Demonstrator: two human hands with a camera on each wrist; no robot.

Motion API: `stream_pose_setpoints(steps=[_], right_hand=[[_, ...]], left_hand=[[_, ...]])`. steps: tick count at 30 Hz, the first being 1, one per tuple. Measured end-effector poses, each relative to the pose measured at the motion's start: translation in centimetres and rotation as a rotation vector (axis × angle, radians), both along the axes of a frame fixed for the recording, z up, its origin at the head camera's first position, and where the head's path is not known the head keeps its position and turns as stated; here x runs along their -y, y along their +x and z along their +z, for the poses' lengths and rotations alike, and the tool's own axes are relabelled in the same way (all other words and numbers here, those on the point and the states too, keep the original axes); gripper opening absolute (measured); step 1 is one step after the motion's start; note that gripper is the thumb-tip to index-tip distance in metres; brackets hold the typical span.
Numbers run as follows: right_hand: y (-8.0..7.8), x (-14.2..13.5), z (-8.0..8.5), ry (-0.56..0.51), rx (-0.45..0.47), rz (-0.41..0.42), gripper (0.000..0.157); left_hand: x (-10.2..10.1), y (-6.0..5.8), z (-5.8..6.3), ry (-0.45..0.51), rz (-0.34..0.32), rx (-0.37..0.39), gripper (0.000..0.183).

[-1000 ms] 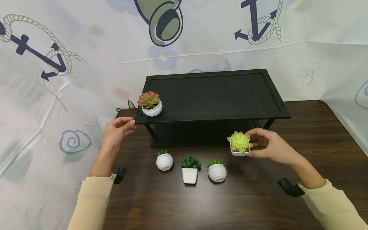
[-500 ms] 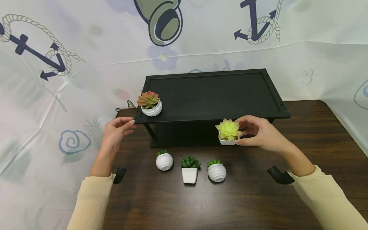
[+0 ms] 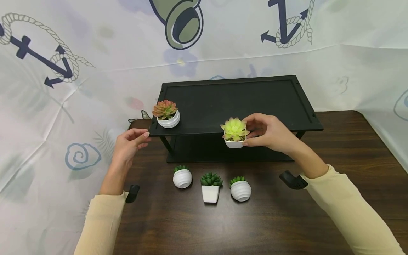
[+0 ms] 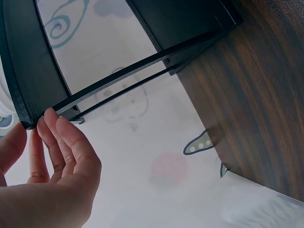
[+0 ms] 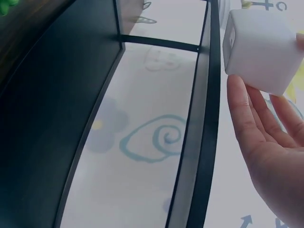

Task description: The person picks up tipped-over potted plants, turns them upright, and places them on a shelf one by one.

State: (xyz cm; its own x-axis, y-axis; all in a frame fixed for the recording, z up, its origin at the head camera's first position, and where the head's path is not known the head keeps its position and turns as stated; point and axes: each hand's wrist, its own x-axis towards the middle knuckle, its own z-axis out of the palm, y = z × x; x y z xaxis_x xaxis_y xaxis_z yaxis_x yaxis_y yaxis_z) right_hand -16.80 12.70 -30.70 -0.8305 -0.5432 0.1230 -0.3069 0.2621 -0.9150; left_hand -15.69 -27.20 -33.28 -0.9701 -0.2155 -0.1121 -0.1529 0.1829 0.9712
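A two-tier black shelf [image 3: 229, 106] stands on the table. My left hand [image 3: 130, 145] pinches its front left corner, thumb on one side and fingers on the other, as the left wrist view shows. My right hand [image 3: 269, 131] holds a yellow-green potted succulent [image 3: 235, 130] by its white square pot [image 5: 261, 50], upright at the front edge of the top tier. Near the left end of that tier sits a reddish-orange succulent [image 3: 165, 110] in a round white pot.
In front of the shelf, a green succulent in a round pot [image 3: 182, 178], a dark green one in a square pot [image 3: 210, 193] and another in a round pot [image 3: 241, 190] lie tipped on the brown wooden table [image 3: 204, 230]. A patterned cloth [image 3: 121, 39] hangs behind.
My right hand has carried the yellow-green succulent left and up, from in front of the shelf's right end to the top tier's front edge. The left hand stays at the corner.
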Motion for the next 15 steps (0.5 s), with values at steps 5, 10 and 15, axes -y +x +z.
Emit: stream_pose_setpoints(steps=[5,10,15], right_hand=[[-0.7,1.2,0.7,0.001,-0.012,0.010,0.045],[-1.5,2.3,1.2,-0.009,-0.018,0.016,0.045],[-2.6,3.6,1.3,-0.005,-0.038,0.020,0.045]], left_hand=[[0.0,0.0,0.0,0.000,-0.002,-0.001,0.024],[0.0,-0.1,0.0,0.026,-0.003,-0.015,0.025],[0.0,-0.1,-0.1,0.023,-0.004,-0.019,0.023]])
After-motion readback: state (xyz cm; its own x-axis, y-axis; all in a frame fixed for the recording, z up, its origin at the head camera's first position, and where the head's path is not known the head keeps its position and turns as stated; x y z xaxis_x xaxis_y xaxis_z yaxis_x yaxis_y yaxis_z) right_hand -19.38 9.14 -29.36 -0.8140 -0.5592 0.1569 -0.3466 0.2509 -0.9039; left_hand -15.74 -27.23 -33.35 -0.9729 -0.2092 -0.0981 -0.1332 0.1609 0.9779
